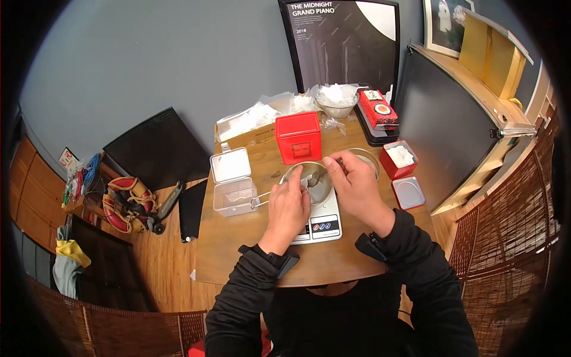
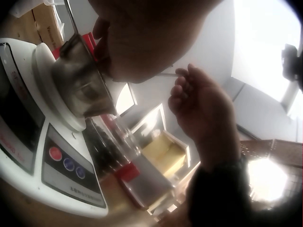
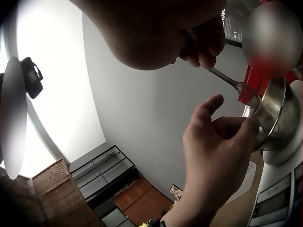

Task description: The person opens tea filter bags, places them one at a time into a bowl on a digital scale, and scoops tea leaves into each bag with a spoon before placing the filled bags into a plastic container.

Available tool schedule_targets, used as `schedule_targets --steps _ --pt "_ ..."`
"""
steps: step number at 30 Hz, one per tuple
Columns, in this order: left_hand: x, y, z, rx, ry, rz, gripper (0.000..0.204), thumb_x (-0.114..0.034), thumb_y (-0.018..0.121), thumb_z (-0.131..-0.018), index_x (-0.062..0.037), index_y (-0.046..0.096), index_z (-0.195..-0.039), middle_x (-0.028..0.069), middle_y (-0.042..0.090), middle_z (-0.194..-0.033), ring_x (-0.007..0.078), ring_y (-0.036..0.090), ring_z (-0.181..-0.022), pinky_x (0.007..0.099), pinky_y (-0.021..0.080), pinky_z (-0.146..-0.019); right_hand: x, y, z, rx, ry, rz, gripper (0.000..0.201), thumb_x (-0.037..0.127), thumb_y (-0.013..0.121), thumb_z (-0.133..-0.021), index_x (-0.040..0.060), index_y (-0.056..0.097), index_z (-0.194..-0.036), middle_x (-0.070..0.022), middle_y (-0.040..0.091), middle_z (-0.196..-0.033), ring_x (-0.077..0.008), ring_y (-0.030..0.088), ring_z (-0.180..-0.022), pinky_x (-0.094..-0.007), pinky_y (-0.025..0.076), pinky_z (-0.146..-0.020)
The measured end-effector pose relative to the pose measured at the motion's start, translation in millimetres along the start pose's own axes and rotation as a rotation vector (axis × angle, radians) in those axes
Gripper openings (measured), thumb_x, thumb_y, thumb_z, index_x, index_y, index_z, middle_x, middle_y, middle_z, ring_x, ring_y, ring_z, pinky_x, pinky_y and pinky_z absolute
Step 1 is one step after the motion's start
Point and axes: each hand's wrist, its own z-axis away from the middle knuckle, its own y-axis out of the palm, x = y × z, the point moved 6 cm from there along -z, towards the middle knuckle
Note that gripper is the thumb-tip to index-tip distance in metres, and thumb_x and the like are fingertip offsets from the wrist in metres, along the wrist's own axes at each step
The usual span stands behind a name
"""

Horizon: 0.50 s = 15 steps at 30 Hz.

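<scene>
From the head view, the metal pot [image 1: 322,189] sits on my white kitchen scale [image 1: 324,225], its thin handle [image 1: 261,199] pointing to my left. My right hand [image 1: 360,189] pinches the metal spoon [image 1: 313,179] by its handle, holding the bowl end over the pot. The fingers of my left hand [image 1: 286,209] reach over the pot's near rim to the spoon. Behind the pot stands a closed red tin [image 1: 298,141]; an open clear plastic box [image 1: 234,198] lies to the left, and a smaller red tin [image 1: 399,159] with white contents to the right.

From my left wrist, the pot rests on the scale's round platform; my right hand's fingers are curled, the spoon out of sight.

From my right wrist, my left thumb and a finger come together at the spoon's tip, beside the pot's rim; I can't tell whether they pinch anything.
</scene>
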Motion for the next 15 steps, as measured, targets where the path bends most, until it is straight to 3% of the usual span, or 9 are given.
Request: schedule_targets --steps 2,7,12,15 --pt "-1.9 -1.3 -1.3 0.024 -0.006 -0.025 0.059 0.000 0.067 -0.079 0.0013 0.052 -0.136 0.0109 0.070 -0.082 0.0313 0.067 -0.078 0.0421 0.049 -0.076 -2.0 -2.2 0.0 -0.004 0.035 -0.029 0.018 0.016 0.065 -0.099 -0.0016 0.066 -0.095 -0.0145 0.063 -0.069 -0.0204 0.059 -0.056 -0.0348 0.045 -0.054" --pt "-2.2 -4.3 -3.7 0.028 -0.053 0.012 0.058 0.000 0.067 -0.079 0.0005 0.053 -0.136 0.0104 0.070 -0.081 0.0318 0.068 -0.079 0.0426 0.050 -0.076 -13.4 -8.7 4.1 -0.026 0.057 -0.088 0.019 0.017 0.065 -0.100 -0.0019 0.066 -0.096 -0.0078 0.061 -0.066 -0.0130 0.057 -0.057 -0.0313 0.045 -0.055" --pt "12.9 -2.5 -9.1 -0.042 -0.142 0.075 0.059 -0.001 0.068 -0.079 -0.0005 0.053 -0.136 0.0103 0.071 -0.082 0.0332 0.068 -0.080 0.0431 0.051 -0.080 -33.6 -41.4 22.9 -0.279 0.163 -0.324 0.023 0.022 0.062 -0.104 -0.0009 0.065 -0.105 -0.0020 0.065 -0.079 -0.0077 0.059 -0.065 -0.0232 0.050 -0.061" --pt "16.6 -1.2 -9.7 -0.018 -0.174 0.072 0.059 -0.003 0.069 -0.081 -0.0014 0.054 -0.137 0.0089 0.073 -0.084 0.0286 0.069 -0.082 0.0421 0.054 -0.078 -69.4 -59.3 33.1 -0.325 0.210 -0.327 0.024 0.024 0.060 -0.105 -0.0002 0.064 -0.108 -0.0026 0.064 -0.083 -0.0074 0.060 -0.068 -0.0213 0.050 -0.061"
